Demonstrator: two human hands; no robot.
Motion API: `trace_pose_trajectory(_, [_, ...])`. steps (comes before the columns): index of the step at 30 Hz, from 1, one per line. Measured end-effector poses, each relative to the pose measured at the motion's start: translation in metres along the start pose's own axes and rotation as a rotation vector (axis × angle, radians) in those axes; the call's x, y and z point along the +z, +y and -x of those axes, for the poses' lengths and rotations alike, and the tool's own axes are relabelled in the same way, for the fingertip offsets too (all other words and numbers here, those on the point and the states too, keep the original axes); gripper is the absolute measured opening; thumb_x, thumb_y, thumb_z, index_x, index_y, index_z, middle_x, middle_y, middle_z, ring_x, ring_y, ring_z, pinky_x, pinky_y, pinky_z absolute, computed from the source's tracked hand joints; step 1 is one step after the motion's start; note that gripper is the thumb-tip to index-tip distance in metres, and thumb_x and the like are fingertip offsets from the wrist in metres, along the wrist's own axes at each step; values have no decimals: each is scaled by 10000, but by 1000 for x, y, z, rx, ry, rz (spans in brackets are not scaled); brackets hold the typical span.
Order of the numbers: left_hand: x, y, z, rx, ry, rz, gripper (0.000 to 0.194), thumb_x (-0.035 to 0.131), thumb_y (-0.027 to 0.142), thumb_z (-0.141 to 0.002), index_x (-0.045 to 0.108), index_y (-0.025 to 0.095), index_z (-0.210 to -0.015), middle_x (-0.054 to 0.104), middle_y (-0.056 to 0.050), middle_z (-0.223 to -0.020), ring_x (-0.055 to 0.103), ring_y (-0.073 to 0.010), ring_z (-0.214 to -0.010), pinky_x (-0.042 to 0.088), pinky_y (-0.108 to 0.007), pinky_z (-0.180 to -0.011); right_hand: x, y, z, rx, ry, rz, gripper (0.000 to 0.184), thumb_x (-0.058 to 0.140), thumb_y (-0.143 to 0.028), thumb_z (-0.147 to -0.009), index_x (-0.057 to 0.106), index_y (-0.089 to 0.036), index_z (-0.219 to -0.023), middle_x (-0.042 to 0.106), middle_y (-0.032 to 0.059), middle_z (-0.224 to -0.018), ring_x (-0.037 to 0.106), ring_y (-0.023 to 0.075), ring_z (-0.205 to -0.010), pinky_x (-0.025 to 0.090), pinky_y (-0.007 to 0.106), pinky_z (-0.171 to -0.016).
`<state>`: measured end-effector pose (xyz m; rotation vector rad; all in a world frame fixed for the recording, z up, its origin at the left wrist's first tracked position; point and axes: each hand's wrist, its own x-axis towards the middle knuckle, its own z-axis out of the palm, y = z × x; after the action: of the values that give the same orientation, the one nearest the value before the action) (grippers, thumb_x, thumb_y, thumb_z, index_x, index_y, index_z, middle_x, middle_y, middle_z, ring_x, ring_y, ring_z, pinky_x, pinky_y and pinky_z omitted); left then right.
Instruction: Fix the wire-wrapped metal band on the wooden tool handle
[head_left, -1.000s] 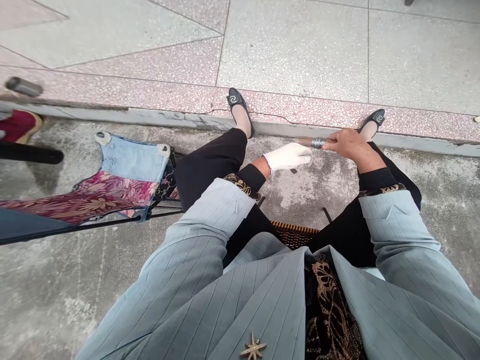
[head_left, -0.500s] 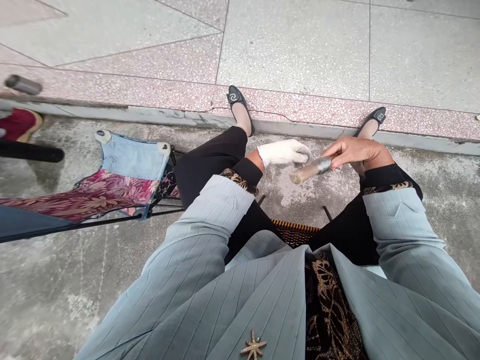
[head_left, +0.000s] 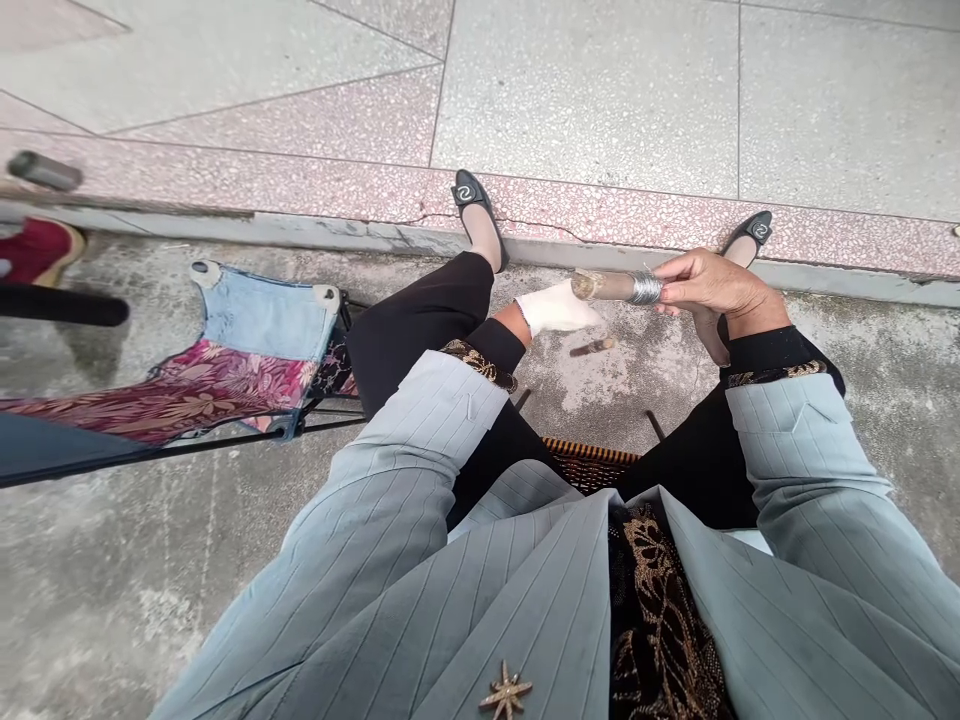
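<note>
My right hand point(head_left: 709, 287) is bare. Its thumb and fingers grip one end of a short wooden stick point(head_left: 604, 285) bound with silvery wire point(head_left: 646, 287); the cut round end points left. My left hand point(head_left: 559, 308), in a white glove, is just below and behind the stick's free end. The stick partly covers the left fingers, so whether they touch or hold anything is unclear. Close below the gloved fingertips is a small brown wood piece point(head_left: 592, 347), seemingly on the concrete.
A folding chair point(head_left: 240, 370) with denim and floral cloth stands at my left. A red shoe point(head_left: 41, 250) and a black bar point(head_left: 64, 302) show at the left edge. A dark cylinder point(head_left: 45, 170) lies on the tiled step point(head_left: 570, 215). Woven wicker point(head_left: 592, 462) shows between my legs.
My right hand has raised the stick's free end and turned it nearly level, now in front of the glove. The left hand has dipped slightly. The small wood piece has come into view.
</note>
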<state>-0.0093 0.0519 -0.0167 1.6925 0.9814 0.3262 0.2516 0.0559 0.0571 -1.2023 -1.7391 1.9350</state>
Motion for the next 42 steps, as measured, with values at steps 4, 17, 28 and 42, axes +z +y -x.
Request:
trace_pose_trajectory(4, [13,20,2,37,41,289,277,601,407,-966,681,149,-1024,748,-99,-958,665,-160,-822,546,-285,-761,2,2,-4,0,100,-28,544,910,-685,-618,799,-189,-812,692,31,-712,557,134,-614,478,293,-587])
trace_pose_trajectory(17, [22,19,-7,112,-53,-497,350,438,320,-1029,750,166,-1063,764,-78,-993,668,-217,-897,448,-303,-798,-1,28,-27,153,585,344,512,775,-695,-737,697,-192,-789,599,39,-661,546,188,-650,415,325,-620])
trace_pose_trajectory(28, [-7,34,1,9,65,-666,337,504,297,-1001,783,187,-1156,787,-84,-1049,709,-247,-1009,455,-309,-841,-9,22,-23,366,96,605,341,834,-562,-756,767,-230,-717,651,23,-625,583,171,-604,433,328,-621])
trace_pose_trajectory(42, [-10,15,-7,89,-25,52,204,608,287,-932,718,119,-970,727,-57,-915,619,-153,-815,483,-287,-810,-8,7,-3,192,-110,222,451,867,-659,-660,822,-242,-825,692,-9,-691,552,122,-603,458,283,-601])
